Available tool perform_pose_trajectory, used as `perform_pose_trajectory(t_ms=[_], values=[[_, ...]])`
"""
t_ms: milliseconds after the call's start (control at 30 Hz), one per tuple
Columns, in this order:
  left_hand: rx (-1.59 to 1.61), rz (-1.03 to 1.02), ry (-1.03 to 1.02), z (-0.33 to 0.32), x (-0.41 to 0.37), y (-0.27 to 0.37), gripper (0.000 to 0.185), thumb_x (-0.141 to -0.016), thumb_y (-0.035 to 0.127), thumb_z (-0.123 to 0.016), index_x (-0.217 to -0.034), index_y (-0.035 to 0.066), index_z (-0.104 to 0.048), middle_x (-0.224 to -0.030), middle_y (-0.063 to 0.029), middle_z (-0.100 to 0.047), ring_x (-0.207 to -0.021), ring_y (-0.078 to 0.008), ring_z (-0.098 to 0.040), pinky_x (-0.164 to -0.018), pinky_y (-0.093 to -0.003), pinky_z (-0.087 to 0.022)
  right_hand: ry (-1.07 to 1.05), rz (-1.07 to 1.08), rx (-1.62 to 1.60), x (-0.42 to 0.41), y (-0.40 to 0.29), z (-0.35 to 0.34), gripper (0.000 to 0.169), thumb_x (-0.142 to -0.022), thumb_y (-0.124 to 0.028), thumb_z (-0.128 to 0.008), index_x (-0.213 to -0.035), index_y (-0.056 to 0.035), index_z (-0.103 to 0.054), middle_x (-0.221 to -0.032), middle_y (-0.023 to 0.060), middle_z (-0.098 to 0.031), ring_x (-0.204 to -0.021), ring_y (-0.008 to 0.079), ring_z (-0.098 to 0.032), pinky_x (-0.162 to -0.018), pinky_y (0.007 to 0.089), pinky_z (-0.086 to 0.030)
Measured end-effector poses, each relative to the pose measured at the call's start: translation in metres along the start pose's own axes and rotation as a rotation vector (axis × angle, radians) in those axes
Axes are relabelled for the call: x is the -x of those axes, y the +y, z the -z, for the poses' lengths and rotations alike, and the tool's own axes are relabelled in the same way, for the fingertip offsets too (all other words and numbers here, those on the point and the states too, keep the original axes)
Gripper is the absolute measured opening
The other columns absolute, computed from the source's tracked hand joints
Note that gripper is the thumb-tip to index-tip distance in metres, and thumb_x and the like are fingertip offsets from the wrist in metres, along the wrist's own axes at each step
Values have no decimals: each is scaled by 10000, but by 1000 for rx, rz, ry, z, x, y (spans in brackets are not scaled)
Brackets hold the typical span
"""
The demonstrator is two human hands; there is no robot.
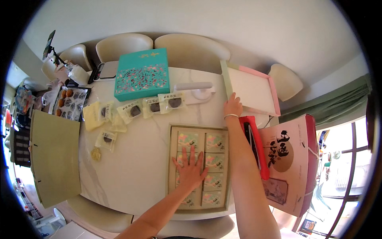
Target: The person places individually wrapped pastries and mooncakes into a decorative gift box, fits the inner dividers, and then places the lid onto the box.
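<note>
My left hand [190,172] rests with spread fingers on small patterned boxes [214,161], which stand in two columns inside a shallow beige gift box [173,179]. My right hand [233,106] reaches to the near left corner of a box lid [226,78], which lies with its white inside up and has green and pink sides. Its fingers touch the lid's edge; whether they grip it cannot be told. Left of the lid lies a white bag sealer [197,92]. Sealed clear packets with dark round pastries [174,102] form a row beside a teal box [141,74].
A red-edged case [262,155] and a pink paper bag [286,167] stand right of my right arm. At the left are a green paper bag [56,158], a baking tray [86,95] with browned pastries, a kitchen scale [108,70] and a phone on a stand [49,44]. Chairs surround the table.
</note>
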State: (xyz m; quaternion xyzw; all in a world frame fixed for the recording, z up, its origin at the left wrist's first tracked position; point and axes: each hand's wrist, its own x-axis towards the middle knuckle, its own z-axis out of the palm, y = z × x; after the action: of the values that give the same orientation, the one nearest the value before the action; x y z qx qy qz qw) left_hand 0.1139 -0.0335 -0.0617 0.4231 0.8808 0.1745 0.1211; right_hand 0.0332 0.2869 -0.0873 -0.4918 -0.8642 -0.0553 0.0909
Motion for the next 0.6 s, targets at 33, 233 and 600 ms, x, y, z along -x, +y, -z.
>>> perform_pose_trajectory(t_ms=[33,233,600], values=[[-3,2,6,-1,0,0,624,-881,521,-472,-1397,175,-420,-1547,-158,-88,-1413,-413,13,-990,-741,19,73,18,-7,0,0,10,539,-811,-222,-612,-1306,-70,-460,-993,144,-568,-840,311,-610,-732,410,-522],[11,-37,69,3,3,0,645,-887,540,-460,-1388,134,-428,-1541,-174,-94,-1412,-417,9,-982,-750,19,456,29,-206,9,26,116,501,-815,-188,-612,-1272,-26,-483,-916,177,-525,-773,328,-564,-678,406,-487],[1809,37,46,182,-11,50,709,-896,299,-623,-1443,69,-235,-1329,-114,-469,-1210,-221,-461,-984,-347,-383,434,360,-633,243,37,249,624,-749,-41,-666,-1345,-61,-480,-856,124,-499,-746,276,-481,-657,379,-438]])
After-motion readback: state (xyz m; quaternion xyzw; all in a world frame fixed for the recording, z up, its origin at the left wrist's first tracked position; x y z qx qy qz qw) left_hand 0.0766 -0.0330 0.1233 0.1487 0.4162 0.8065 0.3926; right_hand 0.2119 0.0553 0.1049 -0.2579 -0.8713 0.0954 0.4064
